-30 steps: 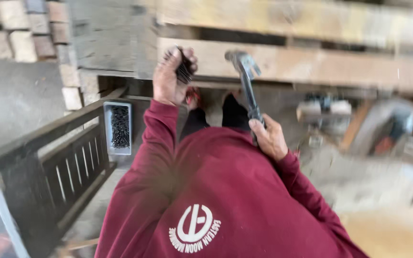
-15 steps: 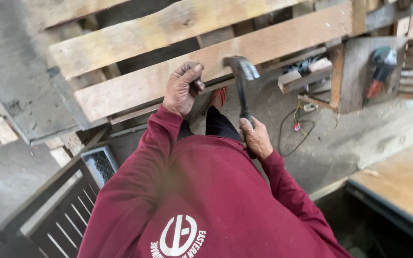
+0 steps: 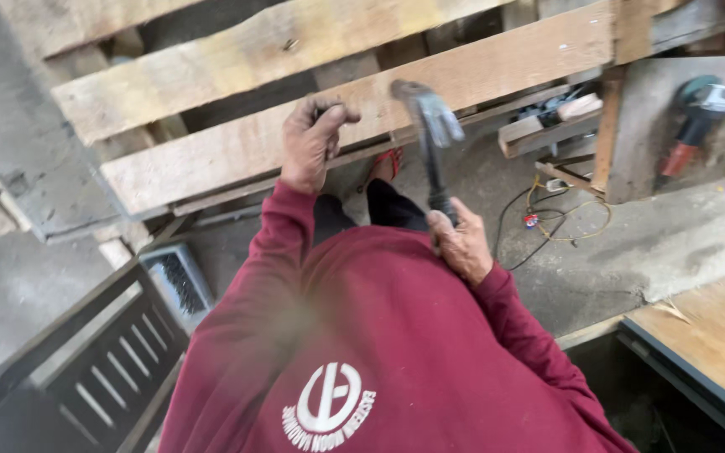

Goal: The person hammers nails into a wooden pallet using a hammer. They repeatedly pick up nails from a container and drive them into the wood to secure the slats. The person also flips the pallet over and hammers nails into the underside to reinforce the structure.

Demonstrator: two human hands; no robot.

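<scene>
My left hand (image 3: 310,144) rests on a long pale plank of a wooden pallet (image 3: 211,159), its fingers pinched shut on small dark nails (image 3: 322,109) that are mostly hidden. Just to the right, my right hand (image 3: 461,243) grips the dark handle of a claw hammer (image 3: 430,117). The steel head of the hammer is raised in front of the same plank, a short way right of my left fingers. Both arms wear maroon sleeves, and my foot in a red sandal (image 3: 386,164) shows below the plank.
A grey box of dark nails (image 3: 174,281) sits on the concrete floor at the left, by a dark slatted metal frame (image 3: 86,377). An angle grinder (image 3: 698,113) and loose cables (image 3: 564,218) lie at the right. A wooden board (image 3: 706,335) fills the lower right.
My left hand rose from the nail box's side to the plank, still holding the nails. The hammer came up with it, and the view swung towards the pallet.
</scene>
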